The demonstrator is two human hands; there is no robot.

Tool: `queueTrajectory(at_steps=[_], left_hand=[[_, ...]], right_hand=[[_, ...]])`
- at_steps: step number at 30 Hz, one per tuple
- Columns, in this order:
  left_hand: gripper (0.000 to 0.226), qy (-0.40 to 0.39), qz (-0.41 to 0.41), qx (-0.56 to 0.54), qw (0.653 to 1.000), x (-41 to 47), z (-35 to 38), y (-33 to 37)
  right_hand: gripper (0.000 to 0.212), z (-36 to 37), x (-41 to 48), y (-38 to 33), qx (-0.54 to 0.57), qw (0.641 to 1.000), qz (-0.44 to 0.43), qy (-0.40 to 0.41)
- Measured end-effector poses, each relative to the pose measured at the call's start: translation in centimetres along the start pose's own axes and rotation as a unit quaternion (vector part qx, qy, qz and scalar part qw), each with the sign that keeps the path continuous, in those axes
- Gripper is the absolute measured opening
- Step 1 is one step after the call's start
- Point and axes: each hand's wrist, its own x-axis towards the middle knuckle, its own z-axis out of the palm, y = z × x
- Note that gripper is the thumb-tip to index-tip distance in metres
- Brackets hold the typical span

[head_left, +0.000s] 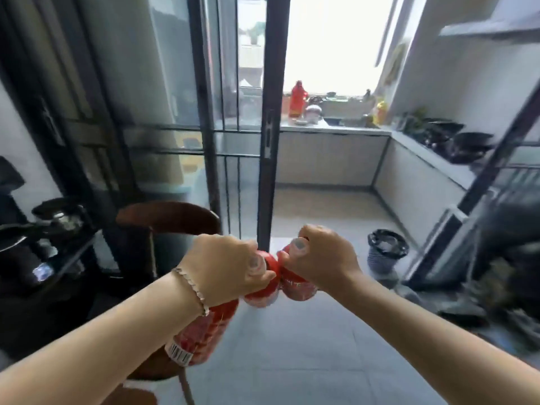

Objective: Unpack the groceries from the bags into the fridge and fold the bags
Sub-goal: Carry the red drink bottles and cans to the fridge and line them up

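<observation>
I hold two red drink containers side by side in front of me, above the floor. My left hand [230, 267] grips the top of the left red container [261, 290]. My right hand [321, 255] grips the top of the right red container [299, 287]. A red packet with a white barcode label [201, 334] hangs below my left wrist; how it is held is hidden by the arm. No grocery bag is in view.
A dark sliding glass door frame [268, 141] stands straight ahead, open to a kitchen with a counter [333, 130]. A wooden chair [163, 217] is at my left, beside a black table with a kettle [58, 217]. A black bin [385, 252] stands on the kitchen floor. Dark pans [467, 141] sit at the right.
</observation>
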Motion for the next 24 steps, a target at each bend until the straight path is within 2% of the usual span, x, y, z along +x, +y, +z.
queueTrajectory(at_steps=[7,13,18,24], left_hand=[[0.052,0.018,0.128,-0.055,0.990,16.3,0.5,21.3],[0.045,0.027,0.213,-0.118,0.970,26.9,-0.1,37.0],[0.045,0.051,0.304,-0.154,0.939,34.7,-1.4,49.3],[0.048,0.060,0.407,-0.187,0.892,44.4,-3.6,64.2]], right_hand=[[0.038,-10.6,-4.2,23.7,-0.055,0.988,0.139,0.036],[0.034,-18.8,-8.9,39.0,-0.080,0.960,0.254,0.085],[0.038,-24.8,-12.7,49.9,-0.100,0.911,0.376,0.136],[0.040,-31.4,-15.6,62.9,-0.141,0.847,0.476,0.188]])
